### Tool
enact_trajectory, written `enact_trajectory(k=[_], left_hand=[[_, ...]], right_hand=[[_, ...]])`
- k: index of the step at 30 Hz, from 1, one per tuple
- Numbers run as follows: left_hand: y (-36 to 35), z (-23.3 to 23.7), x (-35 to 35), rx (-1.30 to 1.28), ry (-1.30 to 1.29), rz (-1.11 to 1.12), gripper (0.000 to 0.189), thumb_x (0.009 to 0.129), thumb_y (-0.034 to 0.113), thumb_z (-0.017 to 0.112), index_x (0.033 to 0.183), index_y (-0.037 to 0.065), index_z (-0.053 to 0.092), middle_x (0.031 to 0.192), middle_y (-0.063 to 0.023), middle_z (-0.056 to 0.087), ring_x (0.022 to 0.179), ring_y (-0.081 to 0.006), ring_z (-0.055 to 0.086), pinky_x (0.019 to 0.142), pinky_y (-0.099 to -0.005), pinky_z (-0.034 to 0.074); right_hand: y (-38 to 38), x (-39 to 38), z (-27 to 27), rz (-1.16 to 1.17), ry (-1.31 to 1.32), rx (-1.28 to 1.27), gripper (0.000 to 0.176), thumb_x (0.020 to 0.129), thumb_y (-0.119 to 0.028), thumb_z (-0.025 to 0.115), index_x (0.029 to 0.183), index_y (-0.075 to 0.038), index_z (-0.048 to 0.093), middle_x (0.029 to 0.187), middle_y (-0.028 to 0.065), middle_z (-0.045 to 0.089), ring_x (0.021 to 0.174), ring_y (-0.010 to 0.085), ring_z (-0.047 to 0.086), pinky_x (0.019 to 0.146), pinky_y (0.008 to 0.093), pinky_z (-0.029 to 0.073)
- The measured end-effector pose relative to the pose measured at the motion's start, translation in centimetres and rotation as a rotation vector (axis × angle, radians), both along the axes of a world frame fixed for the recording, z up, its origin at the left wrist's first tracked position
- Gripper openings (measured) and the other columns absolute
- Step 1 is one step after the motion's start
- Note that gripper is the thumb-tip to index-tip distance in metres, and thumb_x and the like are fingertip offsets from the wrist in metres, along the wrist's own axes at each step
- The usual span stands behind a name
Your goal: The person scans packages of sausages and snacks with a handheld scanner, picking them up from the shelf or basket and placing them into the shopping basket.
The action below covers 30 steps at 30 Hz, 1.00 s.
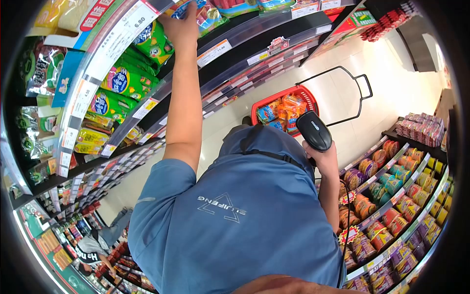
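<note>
At the top, my left hand [183,23] reaches onto a shelf and closes on a blue-and-red snack bag [179,10], partly hidden by the fingers and cut off by the frame edge. Green snack bags [152,41] lie just beside that hand. In front of my body, my right hand [323,156] is wrapped round a black handheld barcode scanner [314,130], its rounded head pointing up and away. A black cord [348,220] hangs near the right forearm. Beyond the scanner, a red shopping basket [310,96] on the floor holds several orange and blue packets [289,109].
The basket's long black handle [366,88] lies out over the tiled floor [391,73]. Price-tagged shelves [215,51] run along the left. Curved shelves of cup noodles [382,186] stand at right. Another person [98,245] bends at lower left.
</note>
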<state>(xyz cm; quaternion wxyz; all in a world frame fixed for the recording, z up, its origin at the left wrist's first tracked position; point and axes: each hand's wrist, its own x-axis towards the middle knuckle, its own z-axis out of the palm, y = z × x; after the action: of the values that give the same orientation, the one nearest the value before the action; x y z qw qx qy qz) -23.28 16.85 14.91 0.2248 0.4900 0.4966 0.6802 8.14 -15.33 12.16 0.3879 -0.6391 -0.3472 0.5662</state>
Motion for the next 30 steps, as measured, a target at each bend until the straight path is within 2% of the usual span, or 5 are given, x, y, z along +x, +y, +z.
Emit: enact_trajectory(k=[7,19,21,24,30], left_hand=[[-1.1,1.1,0.2,0.199,0.184,0.122,0.046,0.083,0.007,0.075,0.119,-0.007,0.049,0.118,-0.0147,0.060,0.101,-0.0185,0.060,0.086,-0.0314,0.050],[-10.6,1.3,4.7,-0.479,-0.739,-0.484,0.047,0.095,0.038,0.057,0.123,0.001,0.057,0.105,-0.0097,0.069,0.092,-0.0182,0.069,0.082,-0.0315,0.056],[-12.7,1.1,6.8,-0.556,-0.879,-0.640,0.043,0.095,0.043,0.056,0.113,0.004,0.060,0.101,-0.0107,0.069,0.085,-0.0187,0.069,0.076,-0.0317,0.056],[-11.9,-5.0,9.2,-0.307,-1.256,-1.839,0.034,0.096,0.044,0.053,0.088,0.010,0.053,0.080,-0.0071,0.061,0.068,-0.0194,0.061,0.064,-0.0317,0.051],[-13.5,-7.3,14.6,-0.178,-1.463,-2.162,0.028,0.099,0.034,0.050,0.079,0.014,0.051,0.069,0.0012,0.055,0.063,-0.0145,0.056,0.061,-0.0290,0.043]], right_hand=[[-0.5,-1.0,-0.6,-0.026,0.020,0.005,0.014,0.080,-0.007,0.073,0.091,-0.001,0.066,0.065,-0.0012,0.059,0.055,0.0068,0.051,0.053,0.0247,0.041],[0.4,-2.8,2.4,0.009,-0.073,0.074,0.035,0.076,-0.007,0.078,0.108,0.002,0.066,0.095,0.0070,0.072,0.087,0.0102,0.063,0.082,0.0284,0.050],[0.5,-3.2,3.5,-0.005,-0.020,0.151,0.037,0.074,-0.006,0.079,0.107,0.003,0.066,0.093,0.0069,0.072,0.085,0.0094,0.063,0.080,0.0277,0.050],[0.6,-3.7,5.7,0.007,0.010,0.229,0.040,0.071,-0.003,0.082,0.106,0.003,0.064,0.091,0.0073,0.071,0.083,0.0112,0.064,0.078,0.0281,0.051],[-0.9,-4.4,6.1,0.020,0.104,0.256,0.040,0.069,-0.004,0.083,0.103,0.004,0.064,0.089,0.0077,0.071,0.078,0.0109,0.063,0.075,0.0281,0.051]])
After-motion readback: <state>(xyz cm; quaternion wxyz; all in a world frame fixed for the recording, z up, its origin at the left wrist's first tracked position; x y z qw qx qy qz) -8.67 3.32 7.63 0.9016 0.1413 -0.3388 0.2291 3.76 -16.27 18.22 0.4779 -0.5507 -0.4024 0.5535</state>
